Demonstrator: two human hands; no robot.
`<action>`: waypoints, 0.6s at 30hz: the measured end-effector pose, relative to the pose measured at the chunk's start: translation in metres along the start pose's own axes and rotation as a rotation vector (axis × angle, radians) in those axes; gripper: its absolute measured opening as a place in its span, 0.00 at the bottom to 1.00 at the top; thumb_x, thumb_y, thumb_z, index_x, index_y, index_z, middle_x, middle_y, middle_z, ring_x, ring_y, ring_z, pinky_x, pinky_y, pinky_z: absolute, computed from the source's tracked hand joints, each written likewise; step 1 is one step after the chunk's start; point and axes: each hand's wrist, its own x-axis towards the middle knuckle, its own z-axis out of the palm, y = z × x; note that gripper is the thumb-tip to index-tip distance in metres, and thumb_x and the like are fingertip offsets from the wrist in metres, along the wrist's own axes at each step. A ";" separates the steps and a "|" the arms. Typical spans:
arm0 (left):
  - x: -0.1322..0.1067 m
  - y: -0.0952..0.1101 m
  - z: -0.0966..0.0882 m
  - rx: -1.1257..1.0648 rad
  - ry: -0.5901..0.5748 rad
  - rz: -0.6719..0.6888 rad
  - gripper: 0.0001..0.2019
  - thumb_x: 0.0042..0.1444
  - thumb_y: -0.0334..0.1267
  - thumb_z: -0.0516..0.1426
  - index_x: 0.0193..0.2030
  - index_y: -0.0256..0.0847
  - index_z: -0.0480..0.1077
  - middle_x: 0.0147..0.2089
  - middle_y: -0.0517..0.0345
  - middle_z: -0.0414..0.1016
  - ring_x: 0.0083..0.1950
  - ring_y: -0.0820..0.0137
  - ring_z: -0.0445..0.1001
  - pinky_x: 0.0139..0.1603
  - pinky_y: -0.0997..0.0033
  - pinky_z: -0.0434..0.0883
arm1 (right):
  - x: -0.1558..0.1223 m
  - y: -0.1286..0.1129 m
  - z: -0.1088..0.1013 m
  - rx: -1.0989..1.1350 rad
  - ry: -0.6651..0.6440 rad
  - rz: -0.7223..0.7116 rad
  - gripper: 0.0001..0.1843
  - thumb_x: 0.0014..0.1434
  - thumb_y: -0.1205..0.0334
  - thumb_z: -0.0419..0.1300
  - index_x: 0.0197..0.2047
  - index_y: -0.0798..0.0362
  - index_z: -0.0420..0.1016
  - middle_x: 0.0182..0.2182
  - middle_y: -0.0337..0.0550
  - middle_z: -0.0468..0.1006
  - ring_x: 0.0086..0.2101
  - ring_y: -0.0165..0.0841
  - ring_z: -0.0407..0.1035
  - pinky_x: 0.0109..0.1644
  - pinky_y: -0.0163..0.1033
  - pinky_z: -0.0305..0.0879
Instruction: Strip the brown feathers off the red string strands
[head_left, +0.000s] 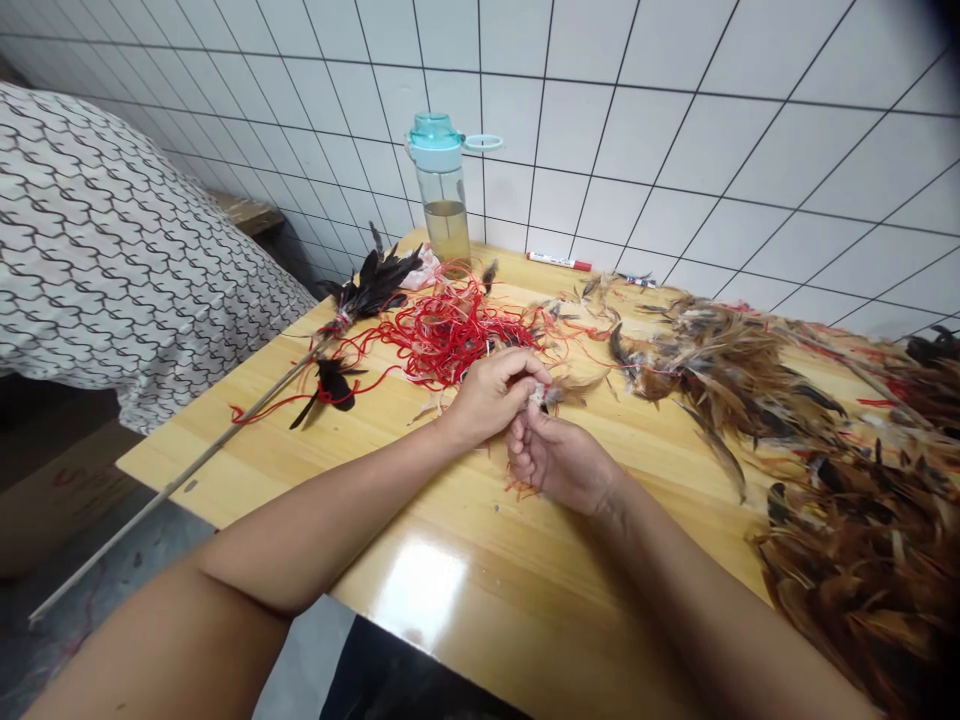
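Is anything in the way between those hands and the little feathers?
Nothing visible. The left hand and the right hand already pinch the small feather bunch together; the red string tangle lies just behind them, not between.

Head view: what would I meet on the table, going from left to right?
Feather-tipped stick → red string tangle → small feather pinched between left hand and right hand → brown feather pile.
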 end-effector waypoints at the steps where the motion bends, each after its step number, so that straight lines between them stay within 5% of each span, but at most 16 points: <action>1: 0.001 -0.001 -0.001 0.004 0.000 0.002 0.09 0.53 0.23 0.52 0.34 0.38 0.73 0.34 0.59 0.75 0.36 0.74 0.73 0.40 0.74 0.69 | -0.001 -0.001 -0.001 -0.068 0.041 -0.026 0.19 0.58 0.48 0.58 0.27 0.54 0.65 0.21 0.34 0.66 0.19 0.22 0.56 0.23 0.29 0.52; 10: 0.005 -0.009 -0.004 0.046 -0.055 0.009 0.09 0.53 0.23 0.53 0.32 0.37 0.73 0.31 0.60 0.75 0.35 0.75 0.72 0.39 0.75 0.67 | 0.001 -0.027 -0.033 -0.725 0.564 -0.657 0.10 0.51 0.54 0.62 0.29 0.51 0.69 0.20 0.34 0.67 0.22 0.27 0.59 0.26 0.34 0.56; 18: 0.002 -0.012 0.001 0.102 -0.125 0.147 0.10 0.54 0.23 0.53 0.33 0.38 0.73 0.34 0.58 0.75 0.38 0.74 0.71 0.41 0.74 0.68 | 0.008 -0.021 -0.040 -0.821 0.512 -0.700 0.05 0.48 0.60 0.64 0.29 0.49 0.74 0.24 0.39 0.74 0.25 0.31 0.64 0.31 0.38 0.61</action>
